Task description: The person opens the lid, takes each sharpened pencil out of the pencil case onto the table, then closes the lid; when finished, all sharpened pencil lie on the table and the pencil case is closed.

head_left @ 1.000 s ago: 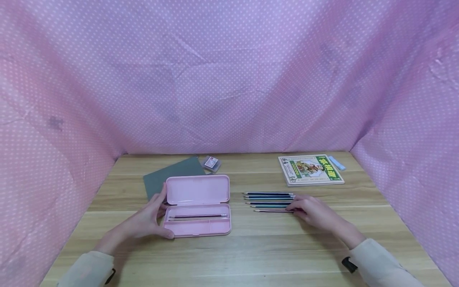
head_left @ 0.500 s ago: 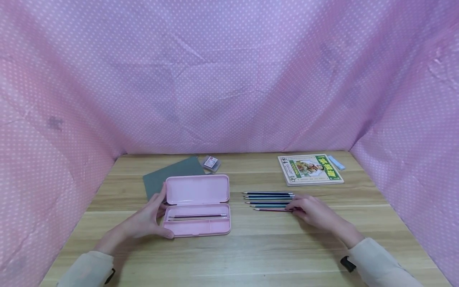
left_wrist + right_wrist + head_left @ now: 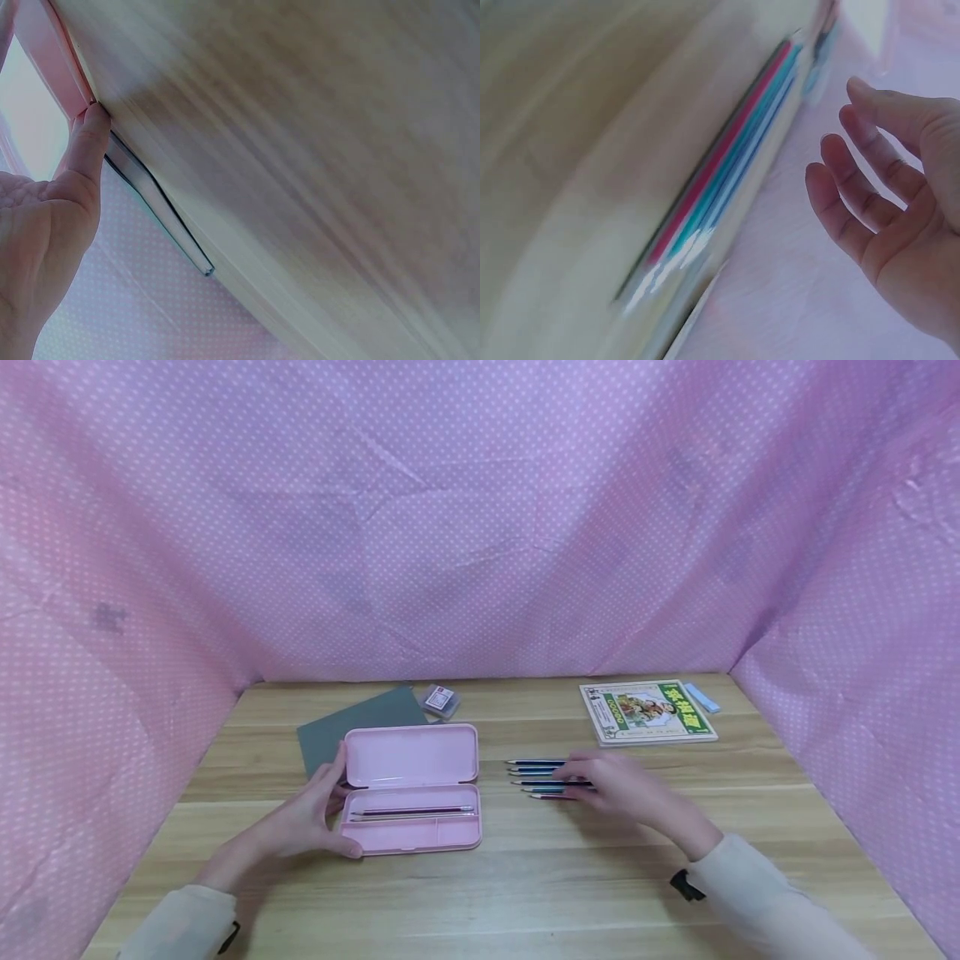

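My left hand (image 3: 307, 818) holds the left end of an open pink pencil case (image 3: 411, 758), thumb at the front corner and fingers at the lid side. Two pencils (image 3: 412, 813) lie in the long back compartment; the front compartments hold nothing visible. In the left wrist view, a fingertip of the left hand (image 3: 56, 217) touches the case near its hinge. My right hand (image 3: 626, 789) is over a row of several pencils (image 3: 534, 783) on the table, hiding their blunt ends. The right wrist view shows its fingers loosely bent and holding nothing, beside the pencils (image 3: 727, 150).
A dark green notebook (image 3: 352, 727) lies partly behind the case, with a small clear box with a white label (image 3: 439, 700) beside it. At the back right are picture books (image 3: 647, 714) and a pale blue strip (image 3: 702, 697). Pink dotted cloth (image 3: 480, 568) surrounds the wooden table.
My right hand has moved left from the blunt ends of the pencils to above the row. The left hand and the pencil case stay in place.
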`<state>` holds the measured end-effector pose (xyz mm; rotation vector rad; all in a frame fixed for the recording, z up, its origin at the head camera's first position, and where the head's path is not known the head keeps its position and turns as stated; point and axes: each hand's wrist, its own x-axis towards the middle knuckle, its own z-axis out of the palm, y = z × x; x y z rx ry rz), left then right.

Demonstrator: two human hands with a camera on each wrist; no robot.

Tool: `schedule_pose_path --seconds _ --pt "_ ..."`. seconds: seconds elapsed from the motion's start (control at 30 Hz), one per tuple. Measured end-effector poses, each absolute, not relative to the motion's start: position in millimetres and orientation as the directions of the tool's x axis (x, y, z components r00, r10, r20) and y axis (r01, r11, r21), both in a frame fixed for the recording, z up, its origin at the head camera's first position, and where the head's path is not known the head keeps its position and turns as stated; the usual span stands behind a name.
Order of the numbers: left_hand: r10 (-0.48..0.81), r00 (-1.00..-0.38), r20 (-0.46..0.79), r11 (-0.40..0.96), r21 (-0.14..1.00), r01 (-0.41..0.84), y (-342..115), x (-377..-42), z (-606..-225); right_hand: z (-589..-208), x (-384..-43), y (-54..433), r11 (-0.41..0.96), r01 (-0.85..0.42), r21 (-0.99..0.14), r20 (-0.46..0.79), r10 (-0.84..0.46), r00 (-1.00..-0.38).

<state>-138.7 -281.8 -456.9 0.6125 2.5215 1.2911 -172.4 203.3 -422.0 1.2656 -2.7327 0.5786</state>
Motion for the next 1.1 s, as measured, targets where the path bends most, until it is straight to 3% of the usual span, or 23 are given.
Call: schedule_pose_path --seconds 0.3,0.57,0.73,1.1 --pt "0.482 -0.876 -0.015 0.514 0.815 0.269 -282.8 -138.2 -456.4 -411.3 -178.7 130.6 0.485 -0.804 -0.345 0.230 -0.786 -0.573" --pt "0.475 -0.880 -0.020 0.522 0.811 0.264 -282.6 -135.8 -453.9 -409.4 -180.3 76.1 0.432 -0.804 -0.408 0.176 -0.827 -0.534" --pt "0.484 -0.875 -0.016 0.509 0.818 0.267 -283.0 -135.8 -454.6 -419.5 -179.0 52.4 0.459 -0.804 -0.378 0.119 -0.837 -0.534" --pt "0.489 -0.872 -0.009 0.489 0.831 0.265 -281.2 -137.7 -455.5 -437.7 -176.6 30.6 0.489 -0.754 -0.438 0.038 -0.828 -0.559"
